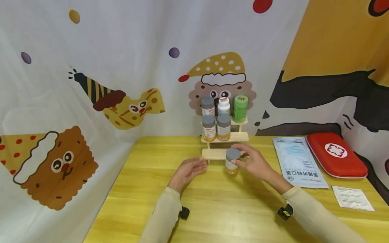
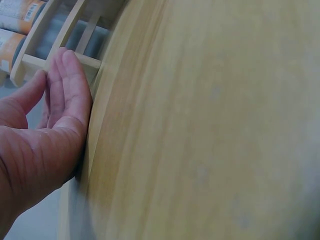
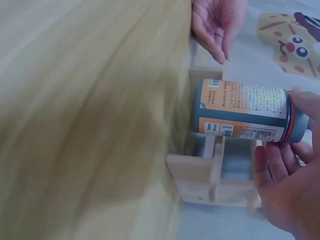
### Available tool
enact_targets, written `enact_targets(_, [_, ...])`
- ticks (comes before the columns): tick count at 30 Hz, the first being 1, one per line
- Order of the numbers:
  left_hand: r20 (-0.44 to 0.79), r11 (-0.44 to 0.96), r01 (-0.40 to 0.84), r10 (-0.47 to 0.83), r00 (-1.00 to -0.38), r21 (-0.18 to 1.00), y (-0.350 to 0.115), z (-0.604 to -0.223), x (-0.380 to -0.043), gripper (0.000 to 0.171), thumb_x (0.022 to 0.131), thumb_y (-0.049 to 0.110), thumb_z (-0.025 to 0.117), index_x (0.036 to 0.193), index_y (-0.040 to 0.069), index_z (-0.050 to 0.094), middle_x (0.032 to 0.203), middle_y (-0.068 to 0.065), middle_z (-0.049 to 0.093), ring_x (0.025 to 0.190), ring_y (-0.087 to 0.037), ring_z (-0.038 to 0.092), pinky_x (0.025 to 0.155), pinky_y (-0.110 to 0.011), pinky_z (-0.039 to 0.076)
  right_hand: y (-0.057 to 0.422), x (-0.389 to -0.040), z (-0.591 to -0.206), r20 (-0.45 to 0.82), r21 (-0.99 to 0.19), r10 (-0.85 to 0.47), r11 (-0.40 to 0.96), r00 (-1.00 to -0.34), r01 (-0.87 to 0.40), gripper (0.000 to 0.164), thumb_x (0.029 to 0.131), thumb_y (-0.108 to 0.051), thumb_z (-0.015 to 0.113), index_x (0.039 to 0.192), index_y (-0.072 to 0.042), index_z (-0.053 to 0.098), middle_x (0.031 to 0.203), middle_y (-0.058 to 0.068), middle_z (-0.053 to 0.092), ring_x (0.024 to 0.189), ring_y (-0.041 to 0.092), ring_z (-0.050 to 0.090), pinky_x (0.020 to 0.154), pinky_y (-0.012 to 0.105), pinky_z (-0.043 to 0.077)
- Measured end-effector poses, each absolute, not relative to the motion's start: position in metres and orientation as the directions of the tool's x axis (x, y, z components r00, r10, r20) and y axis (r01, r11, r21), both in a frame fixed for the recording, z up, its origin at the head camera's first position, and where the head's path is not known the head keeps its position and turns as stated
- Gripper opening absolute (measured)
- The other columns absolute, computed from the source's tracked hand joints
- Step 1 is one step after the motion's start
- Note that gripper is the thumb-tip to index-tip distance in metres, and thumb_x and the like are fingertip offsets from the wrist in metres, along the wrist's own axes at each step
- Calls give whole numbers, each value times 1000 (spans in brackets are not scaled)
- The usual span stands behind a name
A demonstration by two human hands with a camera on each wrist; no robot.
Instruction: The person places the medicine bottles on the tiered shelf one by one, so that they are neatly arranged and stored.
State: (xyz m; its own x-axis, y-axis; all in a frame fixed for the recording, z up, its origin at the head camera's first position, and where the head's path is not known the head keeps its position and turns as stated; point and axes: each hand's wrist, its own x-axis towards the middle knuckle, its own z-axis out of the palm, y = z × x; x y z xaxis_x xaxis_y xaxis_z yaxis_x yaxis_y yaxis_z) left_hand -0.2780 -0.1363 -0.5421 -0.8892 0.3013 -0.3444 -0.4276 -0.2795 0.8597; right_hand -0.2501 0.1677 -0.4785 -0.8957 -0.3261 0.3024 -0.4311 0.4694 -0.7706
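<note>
My right hand [image 1: 256,164] pinches a supplement bottle [image 1: 231,166] by its grey lid, thumb on one side and fingers on the other. In the right wrist view the bottle [image 3: 245,111] shows an orange, white and grey label. It is in front of the lowest step of a small wooden three-tier rack [image 1: 214,154]. At that step's left end is my left hand [image 1: 188,171], its fingers nearly straight and the tips at the wood. Two similar grey-lidded bottles [image 1: 209,130] stand on the middle step. The top step carries another grey-lidded bottle [image 1: 208,106], a white bottle [image 1: 223,107] and a green canister [image 1: 240,109].
To the right on the wooden table [image 1: 152,162] lie a face mask packet [image 1: 299,163], a red zipped case [image 1: 337,165] and a pale blister-like sheet [image 1: 353,198]. A curtain [image 1: 146,44] with cartoon prints hangs right behind the rack.
</note>
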Motion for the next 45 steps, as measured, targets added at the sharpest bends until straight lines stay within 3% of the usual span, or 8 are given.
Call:
enact_targets(10, [-329, -288, -420, 315, -890, 861, -139, -547, -277, 29, 108, 15, 63, 130, -4, 62, 114, -11, 78, 105, -19, 77, 99, -35, 65, 176, -256, -445, 388, -708, -321, 497, -864, -502, 55, 97, -22, 81, 145, -8, 59, 138, 10, 64, 120, 26, 64, 92, 51, 62])
enact_targets(18, [-327, -265, -418, 325, -887, 869, -140, -552, -274, 37, 108, 17, 62, 136, -7, 58, 117, -12, 76, 109, -20, 75, 105, -37, 62, 174, -264, -422, 453, -671, -239, 543, -859, -506, 54, 94, -18, 83, 142, -9, 59, 134, 11, 62, 118, 26, 63, 92, 54, 61])
enact_targets(21, [-328, -268, -417, 320, -889, 868, -141, -554, -273, 38, 108, 17, 62, 137, -8, 58, 115, -11, 76, 107, -19, 75, 103, -37, 63, 172, -268, -416, 491, -645, -204, 569, -847, -511, 56, 95, -19, 82, 144, -7, 57, 131, 13, 61, 117, 27, 62, 89, 48, 61])
enact_targets(26, [-322, -280, -414, 320, -891, 866, -141, -553, -274, 37, 109, 16, 61, 137, -8, 58, 112, -9, 78, 104, -17, 76, 101, -35, 64, 172, -275, -407, 526, -646, -127, 583, -841, -493, 56, 95, -16, 82, 144, -6, 57, 134, 16, 60, 120, 31, 59, 89, 28, 55])
enact_targets(29, [-322, -285, -414, 319, -891, 864, -141, -552, -274, 35, 108, 16, 61, 135, -7, 60, 112, -9, 78, 105, -18, 76, 99, -34, 65, 171, -280, -406, 516, -671, -94, 573, -851, -470, 55, 95, -15, 82, 144, -6, 58, 136, 17, 60, 122, 32, 59, 89, 25, 54])
enact_targets(38, [-312, -278, -409, 334, -890, 869, -141, -549, -275, 35, 109, 15, 61, 136, -8, 59, 111, -8, 78, 106, -18, 76, 99, -33, 64, 171, -294, -413, 474, -730, -44, 539, -879, -421, 56, 95, -15, 82, 144, -4, 57, 140, 19, 56, 124, 35, 58, 96, 54, 59])
enact_targets(45, [-312, -280, -409, 332, -890, 869, -139, -550, -278, 32, 109, 14, 60, 133, -7, 60, 109, -8, 78, 105, -18, 76, 97, -32, 65, 173, -300, -416, 448, -750, -25, 533, -893, -391, 57, 97, -20, 79, 147, -4, 55, 141, 19, 56, 126, 37, 57, 100, 59, 58])
